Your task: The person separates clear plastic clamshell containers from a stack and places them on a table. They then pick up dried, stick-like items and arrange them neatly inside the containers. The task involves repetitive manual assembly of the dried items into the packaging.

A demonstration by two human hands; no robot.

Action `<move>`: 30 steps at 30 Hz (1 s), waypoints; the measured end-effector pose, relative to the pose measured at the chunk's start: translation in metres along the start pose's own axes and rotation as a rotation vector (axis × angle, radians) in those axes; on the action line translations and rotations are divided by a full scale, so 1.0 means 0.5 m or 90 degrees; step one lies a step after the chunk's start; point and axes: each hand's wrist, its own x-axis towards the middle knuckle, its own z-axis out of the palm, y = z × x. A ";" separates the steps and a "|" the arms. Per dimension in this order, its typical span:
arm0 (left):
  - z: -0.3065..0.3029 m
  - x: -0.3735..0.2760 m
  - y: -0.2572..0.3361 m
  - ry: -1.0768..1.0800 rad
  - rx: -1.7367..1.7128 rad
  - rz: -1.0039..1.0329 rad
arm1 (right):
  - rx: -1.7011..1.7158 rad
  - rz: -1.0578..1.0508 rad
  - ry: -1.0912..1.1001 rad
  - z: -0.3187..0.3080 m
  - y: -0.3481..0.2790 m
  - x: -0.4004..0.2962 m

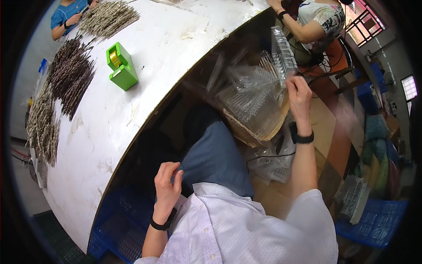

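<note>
My right hand (pixel 299 95) is raised over the right side, its fingers bent around the end of a clear ribbed plastic tray (pixel 283 54). Just left of it, a cardboard box (pixel 245 128) holds a heap of clear plastic trays (pixel 254 90). Over my lap, near the table edge, my left hand (pixel 168 184) has bent fingers and holds nothing. On the white table (pixel 165 49) stands a green tape dispenser (pixel 123 71) with a yellow roll. Bundles of dark twisted sticks (pixel 69 72) and pale ones (pixel 108 18) lie beyond it, with more pale sticks (pixel 43 125) at the left.
One person (pixel 316 26) sits at the upper right; another (pixel 66 18) is across the table at the upper left. Blue plastic crates stand below the table (pixel 122 221) and at the lower right (pixel 372 224). A black cable and plastic bags (pixel 273 165) lie beside the box.
</note>
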 end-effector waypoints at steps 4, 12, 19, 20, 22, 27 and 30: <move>-0.010 -0.013 -0.007 0.008 0.018 -0.027 | -0.079 -0.125 -0.133 0.030 0.097 0.064; -0.006 -0.024 -0.006 -0.018 0.022 -0.057 | -0.265 -0.056 -0.281 0.123 0.223 0.056; -0.002 -0.013 -0.003 -0.052 0.050 -0.054 | -0.097 0.026 -0.122 0.070 0.229 -0.022; -0.001 -0.010 -0.005 -0.058 0.054 -0.056 | -0.092 0.047 -0.094 0.055 0.234 -0.033; 0.000 -0.018 -0.017 -0.073 0.054 -0.062 | -0.105 0.086 -0.045 0.007 0.251 -0.089; 0.006 -0.025 -0.032 -0.170 0.113 -0.102 | -0.105 0.381 -0.123 -0.075 0.389 -0.296; 0.013 -0.021 -0.037 -0.215 0.136 -0.117 | -0.056 0.566 -0.265 -0.041 0.485 -0.470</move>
